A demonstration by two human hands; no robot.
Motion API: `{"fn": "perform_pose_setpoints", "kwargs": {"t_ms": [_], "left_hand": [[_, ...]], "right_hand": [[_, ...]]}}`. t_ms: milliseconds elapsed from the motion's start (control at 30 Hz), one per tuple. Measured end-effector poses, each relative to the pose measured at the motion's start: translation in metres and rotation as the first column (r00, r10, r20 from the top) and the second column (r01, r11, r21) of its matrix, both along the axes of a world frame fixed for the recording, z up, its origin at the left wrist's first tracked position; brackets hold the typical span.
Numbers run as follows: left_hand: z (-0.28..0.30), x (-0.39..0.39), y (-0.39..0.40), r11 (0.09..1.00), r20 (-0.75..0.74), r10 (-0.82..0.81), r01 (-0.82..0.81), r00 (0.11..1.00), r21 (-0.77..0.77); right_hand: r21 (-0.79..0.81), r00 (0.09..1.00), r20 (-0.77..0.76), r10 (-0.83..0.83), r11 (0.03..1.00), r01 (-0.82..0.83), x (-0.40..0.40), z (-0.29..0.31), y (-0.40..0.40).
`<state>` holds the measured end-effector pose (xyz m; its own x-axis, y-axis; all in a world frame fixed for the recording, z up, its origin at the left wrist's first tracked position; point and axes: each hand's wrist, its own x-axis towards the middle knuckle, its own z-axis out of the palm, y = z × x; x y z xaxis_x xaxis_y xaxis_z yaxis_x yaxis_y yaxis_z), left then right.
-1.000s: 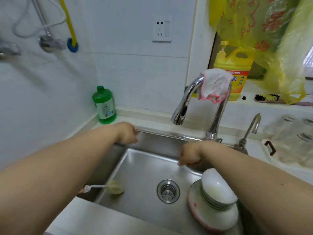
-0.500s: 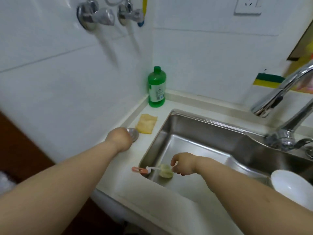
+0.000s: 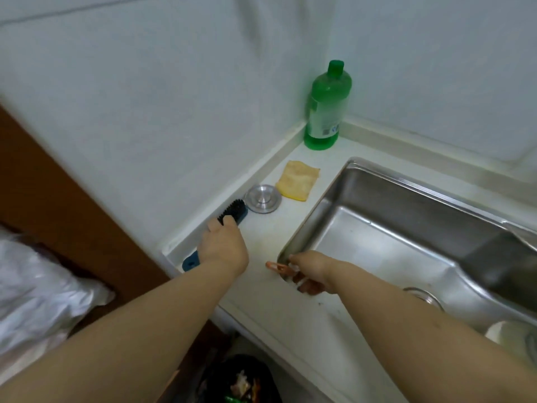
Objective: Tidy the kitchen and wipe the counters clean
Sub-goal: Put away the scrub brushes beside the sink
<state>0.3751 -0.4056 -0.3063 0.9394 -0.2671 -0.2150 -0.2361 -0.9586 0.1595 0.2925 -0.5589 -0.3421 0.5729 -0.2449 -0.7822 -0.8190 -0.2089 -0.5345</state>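
Observation:
My left hand (image 3: 222,245) grips a dark blue scrub brush (image 3: 232,211) lying on the white counter (image 3: 267,228) against the wall; black bristles stick out past my fingers and the handle end shows behind my wrist. My right hand (image 3: 309,271) holds the pink-tipped handle of a small dish brush (image 3: 276,266) at the sink's front left corner; its head is hidden under my hand. A yellow cloth (image 3: 297,180) and a round metal sink plug (image 3: 263,198) lie on the counter beyond the brush.
A green bottle (image 3: 327,109) stands in the corner. The steel sink (image 3: 392,237) fills the right, with its drain (image 3: 424,296) and white bowls (image 3: 511,338) at the right edge. A black bin (image 3: 241,379) sits below the counter, a white bag (image 3: 35,298) at left.
The view has swung left and down. My left hand moved back from the metal plug and closed on the blue brush. My right hand took hold of the dish brush's handle at the sink corner.

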Motion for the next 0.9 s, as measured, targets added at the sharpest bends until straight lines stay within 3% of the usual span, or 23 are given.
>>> {"fn": "perform_pose_setpoints", "kwargs": {"t_ms": [100,300,533,667,767,900], "left_hand": [[-0.004,0.001,0.008,0.998,0.006,0.070,-0.070,0.998,0.000],[-0.006,0.005,0.011,0.997,0.000,0.063,-0.063,0.998,0.050],[-0.001,0.002,0.003,0.986,-0.265,0.167,-0.164,0.950,0.032],[0.003,-0.003,-0.008,0.996,-0.343,0.087,-0.090,0.935,0.005],[0.006,-0.012,-0.023,0.998,-0.451,0.050,-0.057,0.891,-0.002],[0.027,-0.028,-0.046,0.990,-0.359,-0.099,0.128,0.928,0.057]], "right_hand": [[0.015,0.997,-0.006,-0.075,0.997,0.075,0.003,-0.003,0.002],[-0.003,0.983,0.015,-0.184,0.983,0.184,0.001,0.015,-0.002],[-0.202,0.991,0.082,-0.102,0.972,0.117,-0.018,0.032,-0.006],[-0.339,0.999,0.002,-0.051,0.940,0.048,-0.043,0.043,-0.016],[-0.449,0.999,0.049,-0.023,0.893,0.042,-0.069,0.055,-0.027],[-0.544,0.991,0.136,0.009,0.836,0.067,-0.097,0.071,-0.045]]}}
